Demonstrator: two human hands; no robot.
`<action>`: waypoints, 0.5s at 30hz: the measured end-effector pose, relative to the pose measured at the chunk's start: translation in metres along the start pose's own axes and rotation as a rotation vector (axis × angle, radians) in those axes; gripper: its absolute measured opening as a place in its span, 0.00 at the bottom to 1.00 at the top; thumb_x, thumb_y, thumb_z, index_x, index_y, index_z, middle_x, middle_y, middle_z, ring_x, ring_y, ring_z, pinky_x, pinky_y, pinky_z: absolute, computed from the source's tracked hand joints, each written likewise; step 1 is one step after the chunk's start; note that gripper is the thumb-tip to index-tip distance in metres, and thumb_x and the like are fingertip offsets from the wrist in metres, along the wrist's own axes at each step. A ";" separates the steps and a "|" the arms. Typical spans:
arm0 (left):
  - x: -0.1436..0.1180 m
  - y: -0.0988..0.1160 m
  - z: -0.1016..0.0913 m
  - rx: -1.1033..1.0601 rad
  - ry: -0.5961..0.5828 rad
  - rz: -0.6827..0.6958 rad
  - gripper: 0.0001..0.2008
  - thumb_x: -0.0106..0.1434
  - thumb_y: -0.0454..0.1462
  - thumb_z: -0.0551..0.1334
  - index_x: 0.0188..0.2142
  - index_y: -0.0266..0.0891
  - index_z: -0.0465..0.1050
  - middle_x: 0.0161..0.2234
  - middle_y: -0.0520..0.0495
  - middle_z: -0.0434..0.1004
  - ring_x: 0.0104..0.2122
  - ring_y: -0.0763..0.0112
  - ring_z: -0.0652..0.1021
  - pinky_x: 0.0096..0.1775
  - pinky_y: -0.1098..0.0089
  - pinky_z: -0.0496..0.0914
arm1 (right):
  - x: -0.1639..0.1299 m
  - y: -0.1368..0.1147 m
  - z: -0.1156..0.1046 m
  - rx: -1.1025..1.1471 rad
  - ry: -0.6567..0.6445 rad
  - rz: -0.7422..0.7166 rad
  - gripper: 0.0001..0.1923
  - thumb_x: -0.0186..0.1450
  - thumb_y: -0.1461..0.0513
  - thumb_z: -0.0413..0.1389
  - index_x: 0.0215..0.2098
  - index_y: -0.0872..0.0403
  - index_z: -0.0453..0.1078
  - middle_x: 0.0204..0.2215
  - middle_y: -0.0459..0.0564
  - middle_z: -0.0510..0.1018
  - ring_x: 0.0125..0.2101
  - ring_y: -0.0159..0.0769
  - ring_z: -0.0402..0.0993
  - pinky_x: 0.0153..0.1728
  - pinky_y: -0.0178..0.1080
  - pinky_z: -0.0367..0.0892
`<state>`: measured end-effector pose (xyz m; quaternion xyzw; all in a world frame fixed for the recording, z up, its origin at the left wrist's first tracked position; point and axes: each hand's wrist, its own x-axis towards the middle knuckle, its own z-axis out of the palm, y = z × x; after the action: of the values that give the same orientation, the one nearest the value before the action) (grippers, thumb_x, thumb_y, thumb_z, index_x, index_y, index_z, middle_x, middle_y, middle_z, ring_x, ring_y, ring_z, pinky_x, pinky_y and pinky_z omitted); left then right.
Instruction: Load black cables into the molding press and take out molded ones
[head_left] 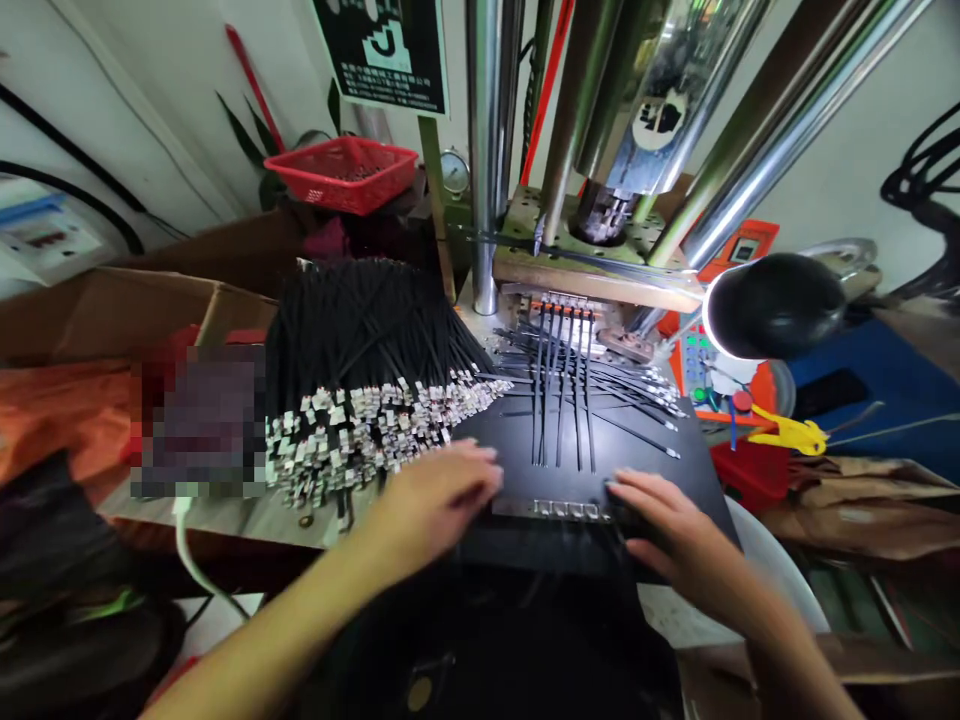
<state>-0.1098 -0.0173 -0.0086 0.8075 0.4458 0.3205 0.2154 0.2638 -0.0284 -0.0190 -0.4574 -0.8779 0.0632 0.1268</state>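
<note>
My left hand (439,495) hovers near the left end of a narrow metal strip with several small slots (570,511). Its fingers reach right, loosely bent and a little blurred, and nothing shows in them. By the strip's right end is my right hand (675,525), its fingers stretched left and the thumb apart. Whether its fingertips touch the strip I cannot tell. Beyond the hands, several black cables (559,400) run out from a metal mould (566,305) under the press. More loose black cables with metal plug ends (645,385) lie crosswise beneath them.
Left stands a big heap of black cables (367,320) with silvery connectors (375,430). A press with steel columns (484,150) rises behind. A lit black lamp (780,305) leans in at right, above yellow-handled pliers (787,432). A red basket (345,175) sits back left.
</note>
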 end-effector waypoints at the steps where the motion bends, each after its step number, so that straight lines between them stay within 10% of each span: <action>1: 0.005 0.006 0.011 -0.043 -0.074 0.041 0.08 0.66 0.33 0.57 0.35 0.43 0.74 0.34 0.53 0.79 0.41 0.71 0.79 0.55 0.61 0.70 | 0.005 -0.011 0.014 0.060 0.024 -0.024 0.23 0.65 0.64 0.53 0.59 0.48 0.66 0.57 0.56 0.71 0.56 0.49 0.69 0.53 0.56 0.71; 8: 0.020 0.024 0.039 -0.049 -0.279 -0.037 0.07 0.59 0.27 0.58 0.32 0.41 0.66 0.28 0.55 0.72 0.28 0.74 0.72 0.31 0.73 0.64 | 0.007 -0.018 0.052 0.157 0.201 -0.033 0.20 0.67 0.68 0.52 0.56 0.52 0.67 0.55 0.58 0.72 0.58 0.50 0.65 0.56 0.64 0.65; 15: 0.019 0.037 0.035 0.151 -0.376 0.051 0.09 0.61 0.26 0.56 0.36 0.40 0.71 0.32 0.51 0.78 0.35 0.66 0.78 0.51 0.64 0.70 | 0.011 -0.013 0.027 0.163 0.052 -0.083 0.23 0.64 0.67 0.54 0.58 0.52 0.68 0.56 0.59 0.72 0.57 0.53 0.67 0.54 0.62 0.68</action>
<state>-0.0560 -0.0222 -0.0043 0.8779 0.4001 0.1351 0.2257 0.2399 -0.0269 -0.0406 -0.4104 -0.8844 0.1169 0.1890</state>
